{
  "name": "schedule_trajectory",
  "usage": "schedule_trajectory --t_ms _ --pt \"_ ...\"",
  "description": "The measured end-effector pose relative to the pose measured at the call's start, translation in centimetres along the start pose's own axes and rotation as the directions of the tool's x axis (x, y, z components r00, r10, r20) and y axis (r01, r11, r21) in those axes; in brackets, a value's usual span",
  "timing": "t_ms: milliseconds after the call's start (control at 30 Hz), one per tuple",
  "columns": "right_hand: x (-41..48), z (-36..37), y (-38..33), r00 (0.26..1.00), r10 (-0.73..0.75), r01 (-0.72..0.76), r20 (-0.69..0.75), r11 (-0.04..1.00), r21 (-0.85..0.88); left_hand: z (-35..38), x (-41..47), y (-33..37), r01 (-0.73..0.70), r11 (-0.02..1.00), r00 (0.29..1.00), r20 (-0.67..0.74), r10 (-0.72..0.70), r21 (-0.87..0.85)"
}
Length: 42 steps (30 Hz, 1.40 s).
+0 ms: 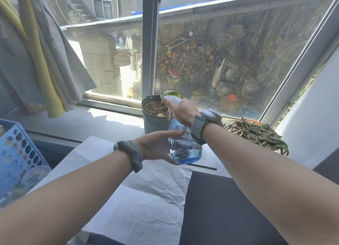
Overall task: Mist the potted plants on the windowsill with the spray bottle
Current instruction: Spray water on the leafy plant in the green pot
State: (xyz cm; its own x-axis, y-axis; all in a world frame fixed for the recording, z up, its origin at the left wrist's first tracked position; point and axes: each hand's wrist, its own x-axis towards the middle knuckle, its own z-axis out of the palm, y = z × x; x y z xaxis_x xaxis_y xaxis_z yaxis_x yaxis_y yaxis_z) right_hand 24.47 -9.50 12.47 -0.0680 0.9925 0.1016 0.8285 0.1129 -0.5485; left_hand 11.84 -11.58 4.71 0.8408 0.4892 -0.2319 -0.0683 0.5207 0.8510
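While my right hand [180,110] wraps the spray bottle [185,145] head, my left hand [157,146] cups its base, fingers straight. It hangs over the windowsill [113,122] front edge, before the green pot [153,122].

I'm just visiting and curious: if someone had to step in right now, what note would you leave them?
Right hand: gripping the spray head of the bottle, nozzle at the green pot.
Left hand: open, steadying the bottle's side.
Both pots sit on the sill; the trailing plant is to the right.
Done: cannot tell how much is misted.
Left: finish the green pot, then the trailing plant.
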Motion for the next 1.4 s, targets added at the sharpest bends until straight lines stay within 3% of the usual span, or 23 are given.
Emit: schedule_trajectory --t_ms 167,367,700,1000,1167,1400 --pt "-0.2 -0.2 0.3 1.0 0.021 -0.021 -0.022 0.999 0.027 -0.2 0.0 0.5 0.026 0.998 1.0 0.011 -0.027 0.055" --pt "-0.3 -0.3 1.4 1.0 -0.004 0.006 0.024 0.997 -0.083 0.5 0.7 -0.2 0.074 0.997 0.996 0.048 -0.075 0.021" --pt "1.8 -1.0 3.9 0.985 0.153 -0.148 -0.08 0.987 0.068 0.3 1.9 1.7 0.113 0.984 0.993 -0.034 -0.109 0.138" --pt "4.1 -2.0 4.1 0.983 0.17 -0.169 -0.067 0.985 0.012 -0.2 3.0 2.9 0.097 0.986 0.995 -0.048 -0.091 0.133" --pt "4.4 -2.0 3.7 0.975 0.192 -0.183 -0.113 0.979 0.091 -0.7 3.0 3.4 0.073 0.989 0.996 -0.057 -0.066 0.132" --pt "3.8 -1.6 2.1 0.99 0.076 -0.064 -0.116 0.992 0.111 -1.3 2.3 3.0 0.021 0.993 0.997 -0.077 -0.012 0.113"
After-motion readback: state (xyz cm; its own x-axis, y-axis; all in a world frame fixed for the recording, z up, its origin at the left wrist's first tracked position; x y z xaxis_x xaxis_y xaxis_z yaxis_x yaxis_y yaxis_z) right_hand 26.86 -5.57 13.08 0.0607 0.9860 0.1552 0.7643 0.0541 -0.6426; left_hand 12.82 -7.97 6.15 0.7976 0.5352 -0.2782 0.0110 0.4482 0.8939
